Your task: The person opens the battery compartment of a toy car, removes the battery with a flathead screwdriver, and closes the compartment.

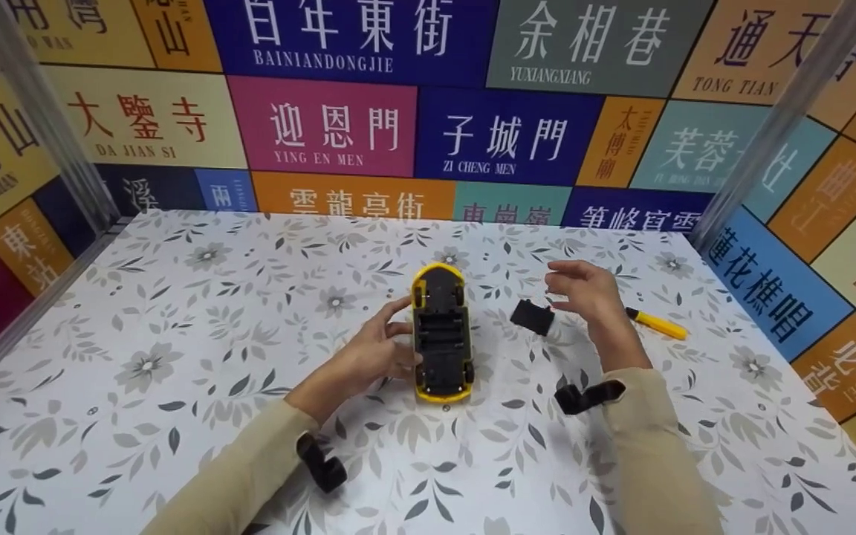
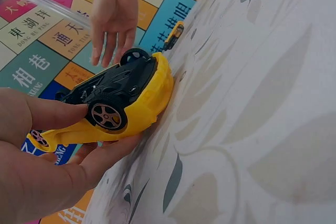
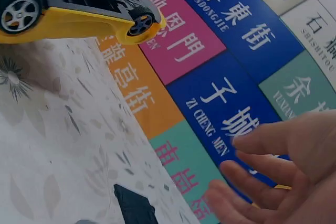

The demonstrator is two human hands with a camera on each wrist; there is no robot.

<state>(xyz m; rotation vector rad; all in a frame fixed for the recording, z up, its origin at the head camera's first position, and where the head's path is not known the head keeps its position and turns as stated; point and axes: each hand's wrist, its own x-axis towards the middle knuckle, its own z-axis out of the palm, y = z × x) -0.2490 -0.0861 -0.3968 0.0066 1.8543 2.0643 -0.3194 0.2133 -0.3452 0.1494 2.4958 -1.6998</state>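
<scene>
A yellow toy car [image 1: 443,371] is held upside down, its black underside facing up with an open battery compartment in the middle. My left hand [image 1: 365,357] grips it along the left side, thumb near a wheel and fingers beneath the yellow body in the left wrist view [image 2: 131,114]. To the right of the car lies a small black cover [image 1: 533,317], flat on the table. My right hand [image 1: 584,291] hovers beside that cover with nothing in it, fingers apart and loosely bent in the right wrist view.
A screwdriver with a yellow handle [image 1: 663,325] lies to the right, partly hidden behind my right wrist. The table [image 1: 212,312] has a floral cover. Panels with printed place names [image 1: 324,122] stand along the back and sides.
</scene>
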